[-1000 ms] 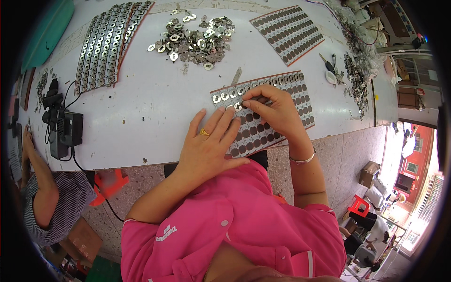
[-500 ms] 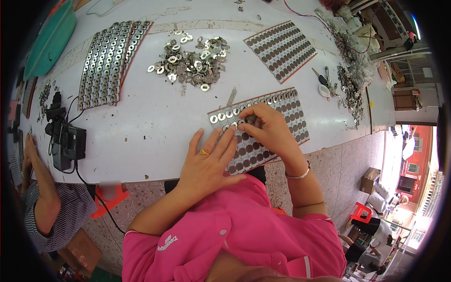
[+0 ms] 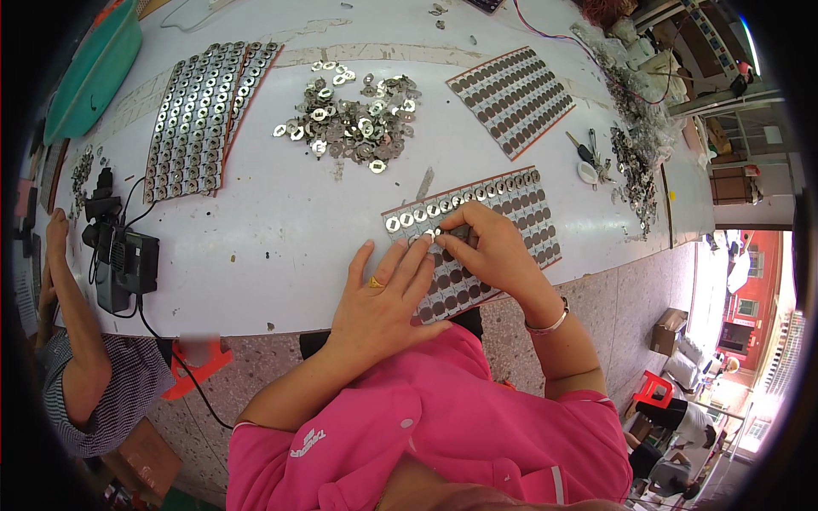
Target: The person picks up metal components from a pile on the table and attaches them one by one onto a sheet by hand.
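White worktable (image 3: 281, 230) getting busy, left hand (image 3: 383, 298) lying flat, pinning the dotted sheet (image 3: 503, 221) near the front edge, right hand (image 3: 486, 247) pinching a tiny washer (image 3: 436, 233), probably light, stiff, slippery, best gripped by its rim.

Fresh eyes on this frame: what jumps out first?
The two hands meeting at centre: the left hand lies flat on a dotted sheet while the right hand pinches at its row of silver rings. Behind them sits a loose pile of metal rings, with a filled sheet of rings at far left on the white table.
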The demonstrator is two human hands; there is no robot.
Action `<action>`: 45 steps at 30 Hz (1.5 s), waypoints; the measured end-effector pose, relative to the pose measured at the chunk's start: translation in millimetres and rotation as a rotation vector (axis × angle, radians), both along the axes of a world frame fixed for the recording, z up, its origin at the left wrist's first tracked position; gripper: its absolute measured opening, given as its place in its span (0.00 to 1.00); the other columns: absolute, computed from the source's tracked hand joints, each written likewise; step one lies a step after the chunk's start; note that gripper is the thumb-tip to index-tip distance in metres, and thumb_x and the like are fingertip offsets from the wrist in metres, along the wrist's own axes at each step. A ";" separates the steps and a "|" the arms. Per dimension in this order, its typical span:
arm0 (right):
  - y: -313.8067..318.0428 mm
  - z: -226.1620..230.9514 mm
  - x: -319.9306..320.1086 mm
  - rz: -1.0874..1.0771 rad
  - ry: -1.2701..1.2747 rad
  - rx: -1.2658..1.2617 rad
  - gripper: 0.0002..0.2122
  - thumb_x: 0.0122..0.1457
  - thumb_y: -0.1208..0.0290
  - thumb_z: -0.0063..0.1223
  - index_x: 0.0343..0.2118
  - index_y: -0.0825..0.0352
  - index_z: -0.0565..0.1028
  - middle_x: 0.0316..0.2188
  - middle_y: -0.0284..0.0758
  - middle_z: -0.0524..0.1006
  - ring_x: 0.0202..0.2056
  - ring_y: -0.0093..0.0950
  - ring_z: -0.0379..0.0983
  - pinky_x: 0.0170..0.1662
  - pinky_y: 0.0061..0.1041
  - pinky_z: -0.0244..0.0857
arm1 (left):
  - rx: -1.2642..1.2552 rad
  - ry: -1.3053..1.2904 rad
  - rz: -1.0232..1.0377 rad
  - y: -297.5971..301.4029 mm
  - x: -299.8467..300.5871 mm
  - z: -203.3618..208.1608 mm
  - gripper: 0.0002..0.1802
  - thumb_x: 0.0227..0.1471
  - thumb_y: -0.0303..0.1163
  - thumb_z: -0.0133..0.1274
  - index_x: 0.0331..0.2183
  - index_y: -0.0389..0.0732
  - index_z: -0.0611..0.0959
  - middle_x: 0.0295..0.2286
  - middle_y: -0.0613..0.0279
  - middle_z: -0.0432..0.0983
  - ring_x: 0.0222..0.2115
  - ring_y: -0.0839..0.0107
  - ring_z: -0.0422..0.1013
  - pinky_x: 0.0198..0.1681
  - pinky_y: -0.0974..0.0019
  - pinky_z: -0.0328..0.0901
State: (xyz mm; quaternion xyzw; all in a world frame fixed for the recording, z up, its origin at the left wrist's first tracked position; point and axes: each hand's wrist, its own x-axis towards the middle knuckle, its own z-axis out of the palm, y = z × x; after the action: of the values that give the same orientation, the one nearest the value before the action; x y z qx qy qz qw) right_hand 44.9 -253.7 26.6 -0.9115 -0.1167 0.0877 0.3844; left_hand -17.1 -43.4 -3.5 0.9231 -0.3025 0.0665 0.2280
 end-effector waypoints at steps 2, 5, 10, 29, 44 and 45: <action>3.0 4.0 -2.4 -0.023 -0.065 -0.037 0.09 0.57 0.73 0.65 0.38 0.68 0.78 0.25 0.33 0.77 0.22 0.20 0.70 0.26 0.23 0.64 | -0.004 0.008 0.000 0.9 0.5 0.6 0.46 0.42 0.67 0.62 0.51 0.39 0.80 0.63 0.62 0.64 0.62 0.62 0.59 0.67 0.41 0.47; -6.3 9.5 16.0 0.006 0.156 0.056 0.09 0.57 0.74 0.64 0.40 0.67 0.79 0.27 0.33 0.77 0.23 0.21 0.70 0.28 0.23 0.65 | -0.009 0.017 0.000 3.7 1.7 0.2 0.46 0.41 0.67 0.63 0.51 0.38 0.80 0.63 0.62 0.64 0.63 0.63 0.57 0.68 0.40 0.45; 14.1 19.1 63.3 0.037 -0.138 -0.024 0.12 0.58 0.76 0.62 0.45 0.65 0.80 0.36 0.34 0.79 0.31 0.26 0.73 0.36 0.24 0.68 | -0.022 0.056 -0.022 4.1 2.7 2.7 0.45 0.40 0.63 0.65 0.50 0.37 0.79 0.63 0.61 0.63 0.65 0.64 0.55 0.69 0.38 0.41; 8.7 -2.0 78.4 0.162 -0.496 -0.147 0.16 0.57 0.78 0.59 0.49 0.64 0.78 0.38 0.38 0.80 0.39 0.36 0.75 0.43 0.33 0.70 | -0.048 0.087 -0.017 5.8 4.7 3.9 0.44 0.42 0.63 0.64 0.54 0.44 0.78 0.64 0.59 0.62 0.65 0.62 0.55 0.68 0.36 0.41; 49.1 -5.2 54.4 0.308 -0.574 -0.436 0.10 0.51 0.78 0.54 0.39 0.67 0.77 0.34 0.36 0.77 0.39 0.36 0.74 0.39 0.31 0.74 | -0.055 0.041 0.019 1.5 -0.2 2.3 0.45 0.40 0.63 0.64 0.53 0.43 0.79 0.62 0.59 0.64 0.64 0.62 0.58 0.68 0.33 0.40; 53.4 -4.8 53.4 0.298 -0.581 -0.493 0.09 0.50 0.78 0.55 0.36 0.68 0.76 0.33 0.36 0.76 0.38 0.36 0.74 0.37 0.31 0.74 | -0.052 0.033 0.023 1.0 0.2 2.7 0.45 0.40 0.63 0.65 0.53 0.43 0.79 0.62 0.59 0.64 0.64 0.61 0.58 0.68 0.33 0.40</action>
State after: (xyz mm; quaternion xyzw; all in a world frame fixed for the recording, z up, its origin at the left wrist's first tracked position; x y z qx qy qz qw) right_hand 98.3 -200.3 21.9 -0.9362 -0.3270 -0.0934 0.0886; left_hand -16.9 -42.3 -0.7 0.9213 -0.2860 0.0617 0.2560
